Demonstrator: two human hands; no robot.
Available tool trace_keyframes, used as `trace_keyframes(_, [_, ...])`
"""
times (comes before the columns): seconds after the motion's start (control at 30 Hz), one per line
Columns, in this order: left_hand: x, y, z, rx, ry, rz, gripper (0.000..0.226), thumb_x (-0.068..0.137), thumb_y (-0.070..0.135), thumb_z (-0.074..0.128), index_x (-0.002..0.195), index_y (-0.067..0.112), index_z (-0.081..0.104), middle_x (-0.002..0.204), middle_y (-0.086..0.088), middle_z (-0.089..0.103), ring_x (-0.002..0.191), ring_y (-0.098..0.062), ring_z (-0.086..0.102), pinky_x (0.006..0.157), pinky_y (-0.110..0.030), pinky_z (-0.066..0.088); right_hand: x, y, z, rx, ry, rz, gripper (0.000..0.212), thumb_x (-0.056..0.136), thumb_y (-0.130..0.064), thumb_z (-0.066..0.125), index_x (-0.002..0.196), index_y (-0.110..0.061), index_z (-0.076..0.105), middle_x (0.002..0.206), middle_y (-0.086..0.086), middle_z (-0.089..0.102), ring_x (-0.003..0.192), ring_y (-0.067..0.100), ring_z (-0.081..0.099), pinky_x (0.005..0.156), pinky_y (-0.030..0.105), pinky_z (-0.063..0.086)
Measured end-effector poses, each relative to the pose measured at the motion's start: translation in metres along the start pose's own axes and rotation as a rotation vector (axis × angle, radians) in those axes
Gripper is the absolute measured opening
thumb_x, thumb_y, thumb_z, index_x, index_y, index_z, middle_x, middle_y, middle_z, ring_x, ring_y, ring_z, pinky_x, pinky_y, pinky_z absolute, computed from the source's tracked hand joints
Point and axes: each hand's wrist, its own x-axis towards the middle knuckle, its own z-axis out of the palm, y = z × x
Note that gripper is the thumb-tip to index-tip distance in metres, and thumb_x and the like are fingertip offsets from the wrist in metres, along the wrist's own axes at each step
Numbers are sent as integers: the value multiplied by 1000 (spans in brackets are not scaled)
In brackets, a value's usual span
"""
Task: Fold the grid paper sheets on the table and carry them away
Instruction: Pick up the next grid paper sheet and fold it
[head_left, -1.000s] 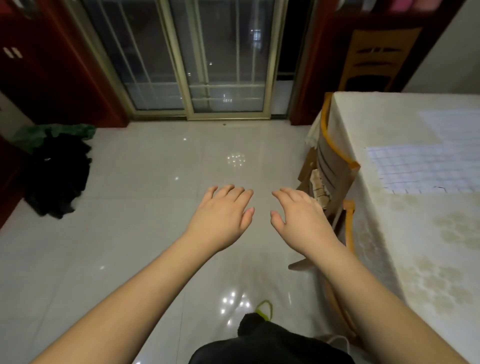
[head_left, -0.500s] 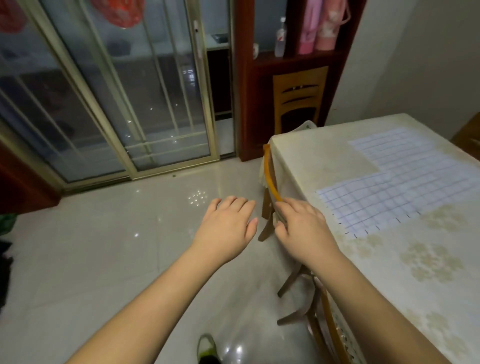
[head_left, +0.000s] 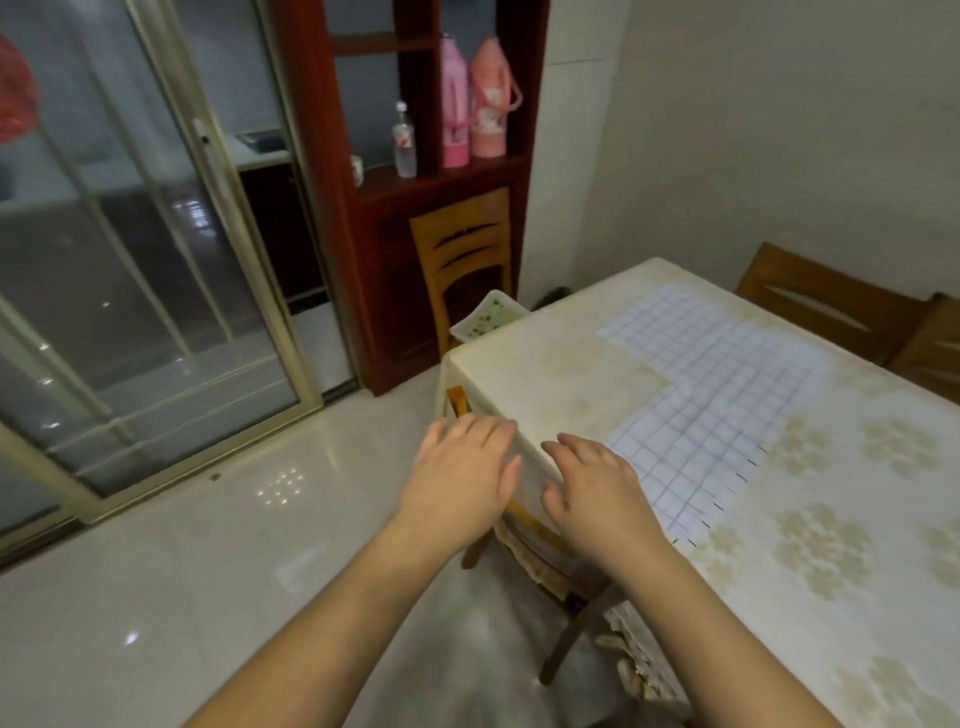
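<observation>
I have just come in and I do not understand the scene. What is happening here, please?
A person stands at the edge of a table with both hands held out, fingers relaxed. The left hand and right hand hold nothing. The grid paper sheets lie flat and unfolded on the tablecloth, just beyond the right hand. Folding has not begun.

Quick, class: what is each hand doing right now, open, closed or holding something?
Left hand: open, holding nothing.
Right hand: open, holding nothing.
</observation>
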Motion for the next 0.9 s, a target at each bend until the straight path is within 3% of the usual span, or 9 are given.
trace_keyframes(0.13, [39, -2, 21, -42, -65, 121, 47, 100, 42, 33, 141, 22, 46, 139, 4, 53, 133, -17, 43, 111, -40, 28, 15, 21, 2, -14, 5, 113, 51, 99, -33, 38, 149, -24, 34, 156, -3, 32, 143, 18, 29, 115, 33, 20])
trace_keyframes(0.27, [79, 16, 55, -17, -96, 233, 51, 93, 42, 29, 126, 20, 62, 118, 3, 67, 113, -17, 59, 96, -41, 47, 28, 54, 5, -10, 24, 237, 51, 100, -33, 38, 150, -24, 33, 158, -2, 31, 143, 18, 29, 116, 33, 20])
trace_keyframes(0.4, [128, 48, 91, -10, -235, 380, 47, 101, 41, 28, 143, 22, 41, 142, 3, 50, 132, -17, 42, 113, -41, 27, 42, 101, 12, 30, 30, 350, 52, 101, -31, 37, 152, -24, 29, 159, -3, 28, 145, 17, 26, 117, 32, 19])
trace_keyframes(0.5, [162, 72, 110, 34, -320, 488, 48, 103, 40, 27, 148, 22, 32, 149, 2, 40, 138, -17, 33, 116, -40, 19, 52, 132, 21, 73, 47, 428, 52, 100, -28, 40, 151, -21, 32, 158, 0, 31, 145, 20, 29, 117, 35, 21])
trace_keyframes(0.67, [209, 104, 157, 78, -417, 630, 48, 102, 37, 30, 146, 19, 36, 147, 0, 45, 135, -19, 37, 114, -41, 23, 51, 172, 39, 142, 49, 556, 51, 98, -20, 45, 148, -14, 39, 154, 6, 39, 141, 25, 37, 114, 39, 28])
trace_keyframes(0.9, [229, 143, 237, 124, -629, 774, 49, 102, 35, 32, 148, 17, 36, 150, -6, 42, 135, -22, 38, 113, -41, 29, 45, 202, 79, 222, -80, 691, 54, 100, -23, 39, 152, -18, 28, 159, 2, 29, 145, 20, 28, 116, 33, 21])
